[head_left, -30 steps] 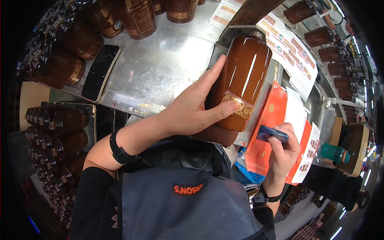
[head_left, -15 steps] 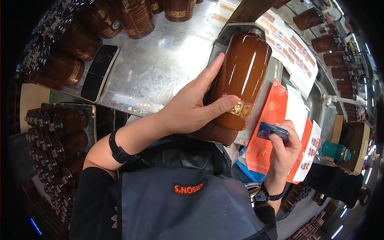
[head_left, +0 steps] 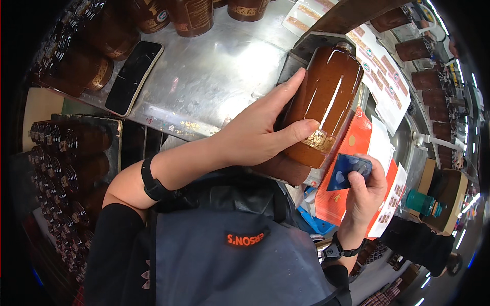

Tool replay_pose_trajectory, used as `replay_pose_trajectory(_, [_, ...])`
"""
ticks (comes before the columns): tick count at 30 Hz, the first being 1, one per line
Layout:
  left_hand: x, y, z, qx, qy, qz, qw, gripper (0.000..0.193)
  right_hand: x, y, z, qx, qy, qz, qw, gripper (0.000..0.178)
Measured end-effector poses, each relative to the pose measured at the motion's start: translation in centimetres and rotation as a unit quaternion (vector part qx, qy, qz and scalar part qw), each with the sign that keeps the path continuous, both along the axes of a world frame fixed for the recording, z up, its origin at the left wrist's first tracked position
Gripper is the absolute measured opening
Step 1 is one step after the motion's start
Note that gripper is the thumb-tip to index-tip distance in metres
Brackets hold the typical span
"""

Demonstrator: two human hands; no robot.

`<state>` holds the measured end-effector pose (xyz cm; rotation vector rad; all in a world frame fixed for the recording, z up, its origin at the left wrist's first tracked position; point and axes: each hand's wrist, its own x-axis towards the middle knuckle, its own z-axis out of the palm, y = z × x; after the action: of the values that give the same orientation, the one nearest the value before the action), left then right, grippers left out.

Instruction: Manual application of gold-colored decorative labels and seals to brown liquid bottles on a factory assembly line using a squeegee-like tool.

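A glossy brown bottle (head_left: pixel 329 86) lies tilted in a dark metal holder, its neck pointing away from me. Around its left side rests my left hand (head_left: pixel 263 125), thumb pressed close to a gold ornamental label (head_left: pixel 321 140) near the base; most of its other fingers are hidden behind the bottle. In my right hand (head_left: pixel 368 188), just right of the base, is a small flat blue scraper (head_left: pixel 339 176), pinched between thumb and fingers. The scraper's broad face shows and is apart from the bottle.
A phone (head_left: pixel 134 77) lies on the metal table (head_left: pixel 217 66). More brown bottles (head_left: pixel 191 18) stand behind and at left. Decal sheets (head_left: pixel 385 76) are on the right, above orange-red packaging (head_left: pixel 332 201). A teal container (head_left: pixel 422 203) sits beyond, with a person (head_left: pixel 416 242) at the far right.
My right hand has turned the blue scraper, so its flat face now shows instead of its edge. My left hand stays on the bottle, while the whole view has shifted slightly.
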<state>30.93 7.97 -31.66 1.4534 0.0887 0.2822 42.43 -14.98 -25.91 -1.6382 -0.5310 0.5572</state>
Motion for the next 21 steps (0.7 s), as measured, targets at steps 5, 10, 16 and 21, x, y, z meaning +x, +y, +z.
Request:
replay_pose_trajectory(5, [0.2,-0.2,-0.5,0.018,-0.013,0.013,1.0,0.078,0.4,2.5,0.9,-0.029,-0.024,0.031,0.999,0.029])
replay_pose_trajectory(10, [0.0,-0.2,-0.3,0.03,-0.008,0.024,0.999,0.085,3.0,3.7,1.0,-0.066,-0.115,-0.062,0.989,0.019])
replay_pose_trajectory(16, [-0.8,0.2,-0.4,0.158,-0.052,0.029,0.986,0.119,2.8,4.9,3.2,-0.129,-0.232,0.009,0.964,0.023])
replay_pose_trajectory(21, [-0.6,-0.2,0.0,0.28,-0.052,0.072,0.956,0.127,1.3,7.3,6.1,-0.198,-0.323,0.22,0.899,0.019])
